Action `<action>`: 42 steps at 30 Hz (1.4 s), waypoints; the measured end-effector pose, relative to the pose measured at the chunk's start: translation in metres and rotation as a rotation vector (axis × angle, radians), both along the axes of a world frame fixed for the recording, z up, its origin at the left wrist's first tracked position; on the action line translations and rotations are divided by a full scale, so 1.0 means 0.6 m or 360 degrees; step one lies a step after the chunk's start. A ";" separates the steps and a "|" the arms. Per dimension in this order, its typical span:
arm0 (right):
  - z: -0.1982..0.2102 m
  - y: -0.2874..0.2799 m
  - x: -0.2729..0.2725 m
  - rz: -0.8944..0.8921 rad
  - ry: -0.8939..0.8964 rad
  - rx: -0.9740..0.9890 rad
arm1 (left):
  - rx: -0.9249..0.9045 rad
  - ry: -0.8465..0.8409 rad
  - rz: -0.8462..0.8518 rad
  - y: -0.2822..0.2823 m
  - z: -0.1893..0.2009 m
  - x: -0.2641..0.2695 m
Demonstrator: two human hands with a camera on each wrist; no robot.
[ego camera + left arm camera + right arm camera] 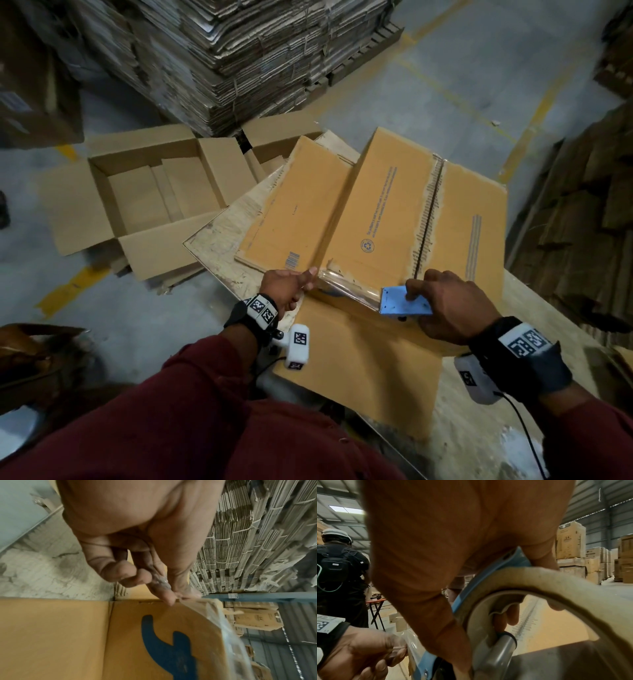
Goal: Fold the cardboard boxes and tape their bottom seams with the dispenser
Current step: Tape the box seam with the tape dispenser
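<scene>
I see the worktop [219, 240] carrying a folded box [373, 205], bottom flaps up, its long axis and centre seam running away from me, near edge at my hands. On the floor to its left stands an open box [144, 192]. My right hand [455, 305] has its grip wrapped around the blue tape dispenser [404, 305] at the box's near edge. A clear tape strip [349, 287] stretches leftward from it, crosswise to the seam. My left hand [284, 287] pinches the strip's free end between thumb and fingers.
</scene>
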State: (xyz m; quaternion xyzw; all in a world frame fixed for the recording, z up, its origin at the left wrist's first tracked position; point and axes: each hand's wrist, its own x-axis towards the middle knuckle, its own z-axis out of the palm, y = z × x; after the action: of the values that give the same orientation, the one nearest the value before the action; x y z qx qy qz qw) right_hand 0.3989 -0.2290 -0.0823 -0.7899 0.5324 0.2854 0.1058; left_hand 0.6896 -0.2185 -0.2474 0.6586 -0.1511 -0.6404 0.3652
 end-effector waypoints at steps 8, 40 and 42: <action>-0.009 -0.003 0.004 -0.0019 0.0048 0.0003 | 0.0112 0.0073 -0.0108 0.000 -0.014 -0.010; -0.013 0.011 -0.005 0.0035 -0.0118 -0.0144 | -0.0291 0.0146 -0.0716 0.020 -0.013 -0.004; -0.012 0.010 -0.004 0.0058 -0.0095 -0.0143 | -0.0381 0.0077 -0.0597 0.017 0.014 0.001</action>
State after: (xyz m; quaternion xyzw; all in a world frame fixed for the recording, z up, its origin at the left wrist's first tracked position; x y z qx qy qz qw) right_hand 0.3966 -0.2230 -0.0892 -0.8115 0.5268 0.2395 0.0810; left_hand 0.6904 -0.2084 -0.2388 0.5554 -0.3371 -0.6901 0.3188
